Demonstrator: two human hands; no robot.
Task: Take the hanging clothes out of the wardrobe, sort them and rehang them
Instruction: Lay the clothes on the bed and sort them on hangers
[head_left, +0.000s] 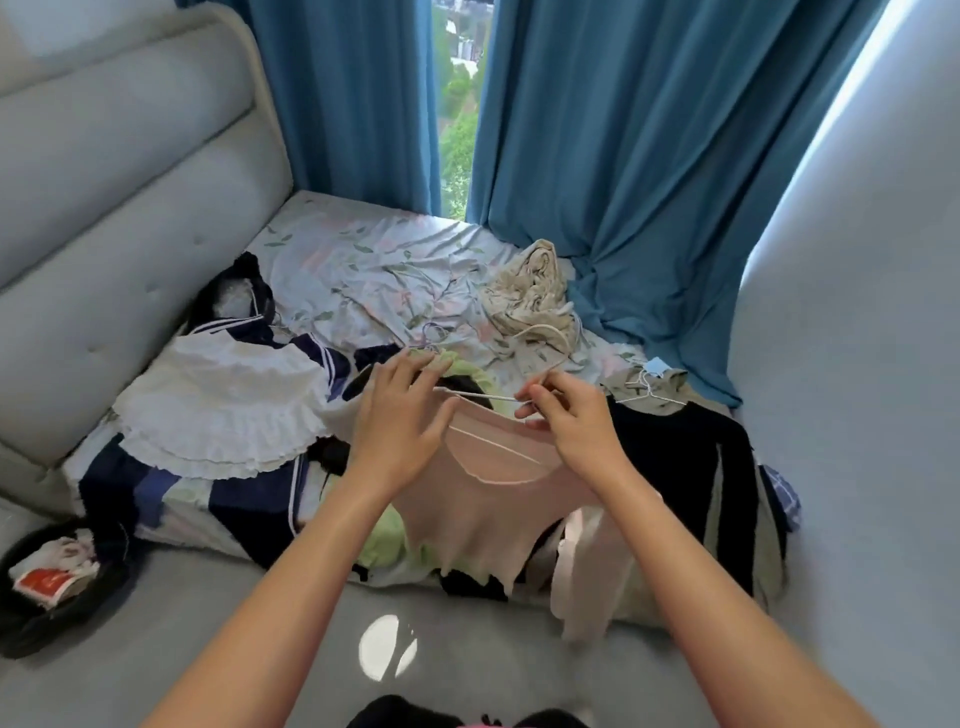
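A person leans over a bed strewn with clothes, both bare arms reaching forward. The right hand pinches a thin white hanger between thumb and fingertips, its grip closed on the wire just above a pink top. The left hand hovers beside it with fingers spread and relaxed, fingertips touching the hanger's left end and a green garment underneath. The pink top drapes from the hanger over the bed's near edge. To the left lie a white ruffled skirt and navy sailor clothes; to the right, a black garment with another white hanger on it. A beige bundle sits near blue curtains. A padded headboard stands at left.
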